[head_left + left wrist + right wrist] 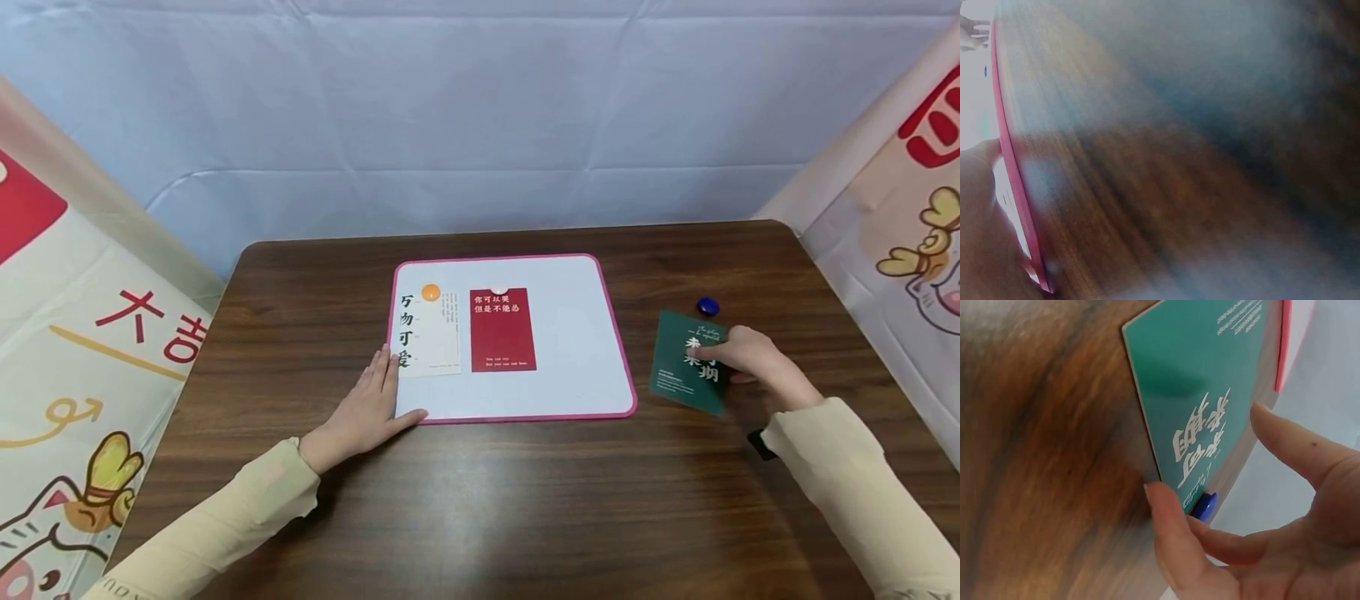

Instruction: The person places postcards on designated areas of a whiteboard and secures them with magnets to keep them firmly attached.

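Note:
A whiteboard (577, 333) with a pink rim lies on the table. My left hand (369, 408) rests on its lower left edge, fingers and thumb spread. On the board are a white card (438, 337) with an orange round magnet (431, 292) at its top, and a red card (502, 337) with a white magnet (499, 289). At the right, a green card (682, 375) with white lettering lies on the wood. Over its right side is my right hand (753, 354); fingertips (1163, 497) are right at the card's edge, with the thumb apart from them.
A blue magnet (708, 307) sits just beyond the green card's top edge. The dark wooden table (480, 500) has its back edge against a pale cloth backdrop (465, 108). Printed cloths hang at the left and right sides. A small black object (761, 444) shows beside the right cuff.

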### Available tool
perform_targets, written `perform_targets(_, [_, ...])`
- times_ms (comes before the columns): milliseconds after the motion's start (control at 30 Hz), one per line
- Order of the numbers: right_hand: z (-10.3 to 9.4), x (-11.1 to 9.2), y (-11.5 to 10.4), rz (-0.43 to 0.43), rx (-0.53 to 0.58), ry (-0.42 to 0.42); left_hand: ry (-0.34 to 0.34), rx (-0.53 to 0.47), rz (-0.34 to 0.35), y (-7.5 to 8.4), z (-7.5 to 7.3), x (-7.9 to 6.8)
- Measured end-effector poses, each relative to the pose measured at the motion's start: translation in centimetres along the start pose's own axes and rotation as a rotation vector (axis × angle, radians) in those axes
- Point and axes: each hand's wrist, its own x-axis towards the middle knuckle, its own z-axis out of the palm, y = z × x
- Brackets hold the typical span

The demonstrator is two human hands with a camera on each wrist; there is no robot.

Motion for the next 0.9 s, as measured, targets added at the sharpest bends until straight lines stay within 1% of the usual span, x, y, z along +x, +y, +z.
perform_targets(133, [0.3, 0.3, -0.2, 0.040, -0.022, -0.003, -0.004, -0.002, -0.002, 0.0, -0.1, 0.0])
perform_targets(333, [0.8, 0.7, -0.7, 0.120, -0.067, 0.019, -0.010, -0.003, -0.006, 0.2, -0.2, 0.0])
perform_targets(500, [0.9, 1.2, -1.0, 0.138, -0.095, 0.020, -0.012, 0.001, -0.005, 0.1, -0.1, 0.0])
perform_targets(633, [0.8, 1.3, -1.1, 0.125, -0.125, 0.028, -0.005, 0.002, -0.002, 0.1, 0.0, 0.0])
perform_targets(733, [0.7, 1.2, -1.0, 0.084, -0.131, 0.035, -0.005, 0.001, -0.002, 0.0, 0.0, 0.0])
perform_targets(800, [0.7, 1.1, -1.0, 0.064, -0.103, 0.039, -0.010, 0.000, -0.004, 0.0, 0.0, 0.0])
perform_targets(900, [0.6, 1.1, -0.9, 0.040, -0.096, 0.044, -0.014, 0.000, -0.006, 0.1, 0.0, 0.0])
